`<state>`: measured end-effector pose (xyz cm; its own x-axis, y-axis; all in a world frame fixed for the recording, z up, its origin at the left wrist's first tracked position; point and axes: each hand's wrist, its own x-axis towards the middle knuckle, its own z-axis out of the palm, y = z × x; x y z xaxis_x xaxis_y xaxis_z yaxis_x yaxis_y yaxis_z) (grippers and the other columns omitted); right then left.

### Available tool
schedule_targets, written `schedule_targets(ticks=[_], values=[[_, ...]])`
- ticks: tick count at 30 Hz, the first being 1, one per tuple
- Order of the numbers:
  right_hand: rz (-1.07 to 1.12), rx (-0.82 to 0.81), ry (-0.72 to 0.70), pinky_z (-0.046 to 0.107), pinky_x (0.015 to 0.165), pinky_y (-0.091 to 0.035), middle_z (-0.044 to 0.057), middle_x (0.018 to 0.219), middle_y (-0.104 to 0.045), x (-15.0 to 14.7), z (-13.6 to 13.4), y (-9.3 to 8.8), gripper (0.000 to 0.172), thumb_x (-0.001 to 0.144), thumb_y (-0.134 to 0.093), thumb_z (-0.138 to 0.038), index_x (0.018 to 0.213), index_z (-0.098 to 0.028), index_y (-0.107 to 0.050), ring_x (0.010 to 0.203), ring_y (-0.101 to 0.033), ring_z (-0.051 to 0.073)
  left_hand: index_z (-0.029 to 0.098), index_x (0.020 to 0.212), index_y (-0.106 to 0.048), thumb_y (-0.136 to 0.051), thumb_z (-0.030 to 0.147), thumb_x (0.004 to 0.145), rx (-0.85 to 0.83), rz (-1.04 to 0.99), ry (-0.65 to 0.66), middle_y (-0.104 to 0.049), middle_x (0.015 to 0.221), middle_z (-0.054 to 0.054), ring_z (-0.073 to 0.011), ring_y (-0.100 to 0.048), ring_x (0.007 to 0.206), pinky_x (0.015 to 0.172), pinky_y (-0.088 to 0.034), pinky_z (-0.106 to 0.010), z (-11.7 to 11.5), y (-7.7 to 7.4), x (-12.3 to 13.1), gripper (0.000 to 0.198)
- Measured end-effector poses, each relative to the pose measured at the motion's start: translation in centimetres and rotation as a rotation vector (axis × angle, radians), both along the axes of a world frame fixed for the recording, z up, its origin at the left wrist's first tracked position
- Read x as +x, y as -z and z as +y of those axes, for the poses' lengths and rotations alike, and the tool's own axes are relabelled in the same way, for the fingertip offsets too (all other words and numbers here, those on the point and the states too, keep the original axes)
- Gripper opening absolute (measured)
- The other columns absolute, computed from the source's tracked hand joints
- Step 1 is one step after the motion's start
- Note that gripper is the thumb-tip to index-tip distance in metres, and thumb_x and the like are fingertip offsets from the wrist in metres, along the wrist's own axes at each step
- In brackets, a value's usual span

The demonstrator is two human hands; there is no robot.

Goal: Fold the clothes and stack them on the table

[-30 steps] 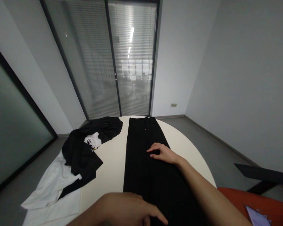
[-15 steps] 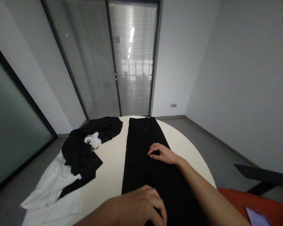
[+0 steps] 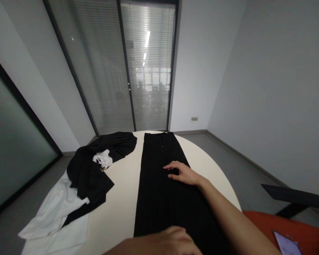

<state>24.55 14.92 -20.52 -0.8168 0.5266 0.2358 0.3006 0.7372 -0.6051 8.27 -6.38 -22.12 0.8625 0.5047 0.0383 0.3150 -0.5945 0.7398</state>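
Note:
Black trousers point(image 3: 154, 184) lie lengthwise over the round table, waistband at the far edge and legs running toward me. My right hand point(image 3: 182, 172) rests on their right half, its index finger stretched out and its thumb apart, holding nothing. Low in the view, my left hand point(image 3: 172, 242) is over the near part of the trousers, knuckles up. Its fingertips are hidden below the frame edge, so their grip does not show.
A cream round table point(image 3: 122, 191) carries a heap of black clothing point(image 3: 95, 173) on the left, with a crumpled white cloth point(image 3: 103, 158) and a white garment point(image 3: 53, 205). An orange chair point(image 3: 257, 221) at the right holds a phone point(image 3: 285, 244).
My left hand has moved nearer to me and slightly right, partly out of view. My right index finger has stretched farther out, while that hand stays on the trousers.

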Motion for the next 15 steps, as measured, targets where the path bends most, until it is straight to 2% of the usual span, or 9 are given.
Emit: schedule_targets(ticks=[1, 2, 4, 5, 7, 10, 12, 15], values=[[0.008, 0.025, 0.035, 0.04, 0.098, -0.047, 0.008, 0.116, -0.064, 0.0, 0.1, 0.2, 0.042, 0.09, -0.065, -0.039, 0.13, -0.026, -0.063, 0.108, -0.059, 0.022, 0.039, 0.135, -0.055, -0.05, 0.033, 0.1, 0.066, 0.022, -0.051, -0.056, 0.144, -0.001, -0.023, -0.048, 0.134, 0.12, -0.022, -0.045, 0.2, -1.3, -0.2, 0.036], [0.012, 0.059, 0.078, 0.042, 0.102, -0.045, 0.01, 0.123, -0.063, 0.1, 0.3, 0.4, 0.045, 0.092, -0.063, -0.04, 0.135, -0.026, -0.059, 0.114, -0.057, 0.024, 0.041, 0.14, -0.051, -0.055, 0.037, 0.098, 0.141, 0.068, -0.121, -0.041, 0.156, -0.002, -0.0289, -0.037, 0.143, 0.12, -0.019, -0.052, 0.4, -2.5, -0.5, 0.042], [-0.028, 0.123, 0.17, 0.049, 0.112, -0.036, 0.012, 0.14, -0.055, 0.2, 0.6, 1.0, 0.054, 0.093, -0.059, -0.044, 0.144, -0.026, -0.051, 0.131, -0.048, 0.028, 0.035, 0.155, -0.029, -0.069, 0.051, 0.085, 0.231, 0.189, -0.171, -0.016, 0.166, -0.012, -0.0427, -0.02, 0.148, 0.115, -0.017, -0.067, 0.7, -3.7, -1.2, 0.082], [-0.074, 0.139, 0.208, 0.053, 0.115, -0.03, 0.013, 0.147, -0.049, 0.2, 0.7, 1.3, 0.058, 0.094, -0.057, -0.047, 0.147, -0.026, -0.047, 0.137, -0.042, 0.03, 0.032, 0.157, -0.023, -0.07, 0.053, 0.083, 0.261, 0.239, -0.172, -0.01, 0.166, -0.016, -0.0456, -0.014, 0.149, 0.114, -0.016, -0.07, 0.9, -3.9, -1.5, 0.09], [-0.176, 0.137, 0.252, 0.058, 0.118, -0.022, 0.012, 0.155, -0.04, 0.3, 0.9, 1.8, 0.063, 0.094, -0.054, -0.054, 0.149, -0.027, -0.044, 0.145, -0.031, 0.033, 0.029, 0.158, -0.018, -0.069, 0.051, 0.085, 0.311, 0.304, -0.156, -0.007, 0.165, -0.018, -0.0464, -0.008, 0.149, 0.113, -0.015, -0.072, 1.1, -3.4, -1.8, 0.092], [-0.26, 0.132, 0.256, 0.058, 0.12, -0.017, 0.009, 0.16, -0.033, 0.4, 1.0, 2.3, 0.065, 0.095, -0.045, -0.062, 0.151, -0.029, -0.042, 0.149, -0.023, 0.034, 0.033, 0.157, -0.02, -0.065, 0.047, 0.089, 0.347, 0.299, -0.13, -0.008, 0.166, -0.014, -0.0427, -0.005, 0.15, 0.115, -0.015, -0.069, 1.1, -2.9, -1.8, 0.083], [-0.286, 0.141, 0.285, 0.057, 0.12, -0.015, 0.007, 0.162, -0.028, 0.2, 0.9, 2.3, 0.068, 0.094, -0.042, -0.066, 0.153, -0.031, -0.038, 0.151, -0.018, 0.033, 0.032, 0.157, -0.023, -0.064, 0.052, 0.089, 0.332, 0.27, -0.134, -0.009, 0.166, -0.013, -0.0412, -0.007, 0.15, 0.116, -0.016, -0.066, 1.0, -3.3, -1.6, 0.082], [-0.373, 0.152, 0.421, 0.056, 0.121, -0.01, 0.005, 0.165, -0.019, -0.2, 0.4, 2.1, 0.076, 0.093, -0.037, -0.071, 0.156, -0.03, -0.029, 0.152, -0.009, 0.034, 0.03, 0.156, -0.027, -0.059, 0.06, 0.089, 0.29, 0.251, -0.148, -0.016, 0.165, -0.014, -0.0398, -0.017, 0.15, 0.116, -0.021, -0.063, 1.2, -4.4, -1.7, 0.081]])
